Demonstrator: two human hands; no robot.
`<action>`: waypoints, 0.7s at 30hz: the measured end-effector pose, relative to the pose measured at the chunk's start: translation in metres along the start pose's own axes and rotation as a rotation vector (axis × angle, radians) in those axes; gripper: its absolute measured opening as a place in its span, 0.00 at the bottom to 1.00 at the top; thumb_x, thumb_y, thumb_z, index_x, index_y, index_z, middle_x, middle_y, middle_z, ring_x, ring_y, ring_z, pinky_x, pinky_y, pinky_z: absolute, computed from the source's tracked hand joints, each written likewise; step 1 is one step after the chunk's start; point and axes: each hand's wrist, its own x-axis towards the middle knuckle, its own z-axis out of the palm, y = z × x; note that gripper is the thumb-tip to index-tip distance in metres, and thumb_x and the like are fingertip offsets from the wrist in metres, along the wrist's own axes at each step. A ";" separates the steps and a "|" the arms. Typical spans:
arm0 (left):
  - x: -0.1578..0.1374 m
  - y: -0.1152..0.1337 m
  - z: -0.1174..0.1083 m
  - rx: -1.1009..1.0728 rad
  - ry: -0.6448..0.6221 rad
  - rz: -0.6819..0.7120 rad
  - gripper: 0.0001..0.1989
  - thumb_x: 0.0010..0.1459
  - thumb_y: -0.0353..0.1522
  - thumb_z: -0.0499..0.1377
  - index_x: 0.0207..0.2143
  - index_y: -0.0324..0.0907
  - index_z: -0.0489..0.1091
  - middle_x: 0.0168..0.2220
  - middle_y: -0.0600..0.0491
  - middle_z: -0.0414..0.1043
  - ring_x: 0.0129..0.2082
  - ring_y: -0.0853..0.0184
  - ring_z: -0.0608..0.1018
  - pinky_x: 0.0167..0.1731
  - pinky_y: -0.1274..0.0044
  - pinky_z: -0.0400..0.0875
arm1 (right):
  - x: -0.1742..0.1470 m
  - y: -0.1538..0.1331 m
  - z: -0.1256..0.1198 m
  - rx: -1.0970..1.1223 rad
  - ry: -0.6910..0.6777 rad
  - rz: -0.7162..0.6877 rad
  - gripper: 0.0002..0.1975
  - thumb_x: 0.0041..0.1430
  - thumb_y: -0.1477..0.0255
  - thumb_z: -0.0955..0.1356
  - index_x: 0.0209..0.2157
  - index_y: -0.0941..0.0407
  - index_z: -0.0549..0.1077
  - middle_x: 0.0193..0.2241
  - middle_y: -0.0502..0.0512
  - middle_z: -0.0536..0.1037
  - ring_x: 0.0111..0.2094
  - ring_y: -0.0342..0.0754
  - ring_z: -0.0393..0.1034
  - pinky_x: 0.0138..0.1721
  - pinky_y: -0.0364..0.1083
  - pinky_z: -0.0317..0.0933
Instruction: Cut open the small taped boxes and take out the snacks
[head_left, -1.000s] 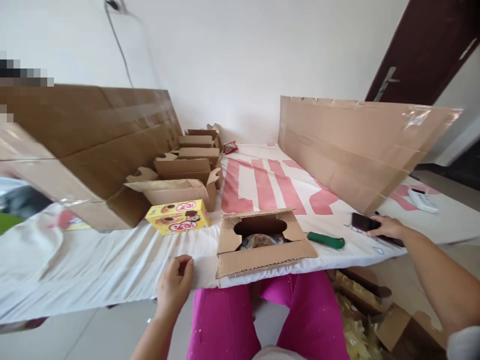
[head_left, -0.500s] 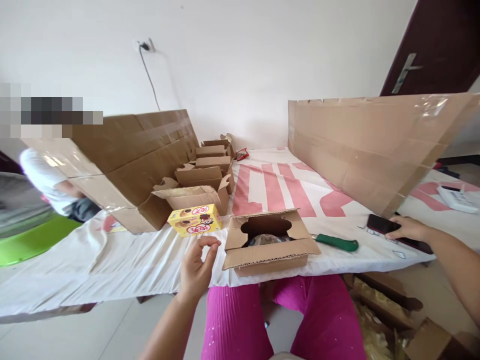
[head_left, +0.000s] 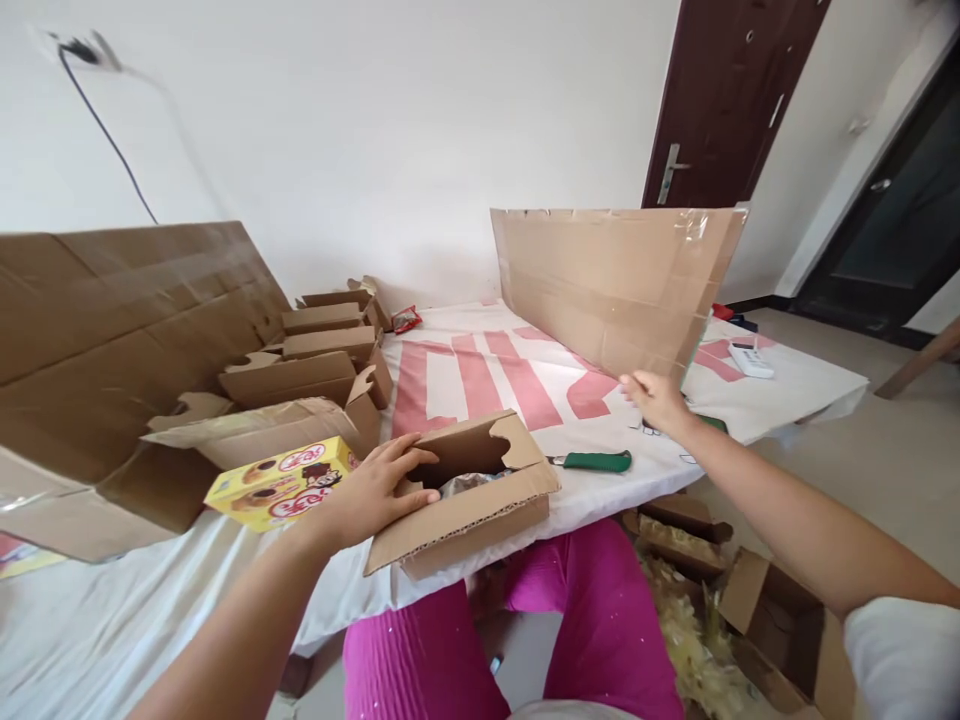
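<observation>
My left hand point(head_left: 386, 492) lies over the left end of an open cardboard box point(head_left: 480, 540), fingers spread and thumb on its near flap. Inside the box shows a clear plastic-wrapped item point(head_left: 469, 485), mostly hidden. Just left of that hand, partly behind my wrist, sits a yellow printed carton point(head_left: 281, 485). My right hand point(head_left: 654, 402) is by the lower edge of a standing cardboard panel point(head_left: 600, 285), its fingers curled; whatever they hold, if anything, is hidden. Right of the open box rests a green-handled cutter point(head_left: 596, 461). Under my right forearm, a dark flat object point(head_left: 711, 423) barely shows.
Several open cardboard boxes point(head_left: 300, 380) line a tall cardboard wall point(head_left: 142, 310) on the left. A small red packet point(head_left: 406, 319) lies near the wall. A white device point(head_left: 750, 361) sits at the table's right end. Discarded boxes point(head_left: 780, 620) and yellowish film point(head_left: 686, 620) are on the floor.
My view has turned right. My left hand has moved from beside the yellow carton onto the open box. My right hand has left the dark phone and is farther forward, by the cardboard panel.
</observation>
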 end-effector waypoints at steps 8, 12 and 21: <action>-0.008 0.015 -0.005 -0.018 0.047 -0.037 0.23 0.52 0.52 0.59 0.41 0.46 0.70 0.60 0.44 0.65 0.58 0.50 0.69 0.56 0.60 0.64 | -0.023 -0.186 0.054 0.084 -0.602 -0.870 0.19 0.67 0.58 0.60 0.43 0.55 0.76 0.43 0.55 0.79 0.43 0.49 0.72 0.45 0.48 0.63; -0.016 0.013 0.001 -0.044 0.136 -0.022 0.22 0.54 0.50 0.57 0.44 0.46 0.68 0.59 0.43 0.65 0.58 0.52 0.68 0.57 0.61 0.63 | -0.037 -0.208 0.068 -0.281 -0.724 -0.784 0.27 0.68 0.55 0.55 0.43 0.59 0.76 0.42 0.63 0.80 0.44 0.58 0.74 0.44 0.54 0.63; -0.015 0.010 0.007 -0.167 0.211 -0.008 0.23 0.53 0.49 0.58 0.47 0.47 0.63 0.51 0.48 0.68 0.53 0.55 0.70 0.53 0.65 0.65 | -0.043 -0.193 0.056 -0.507 -0.274 -0.406 0.38 0.59 0.48 0.65 0.54 0.69 0.67 0.48 0.77 0.74 0.47 0.68 0.69 0.47 0.62 0.59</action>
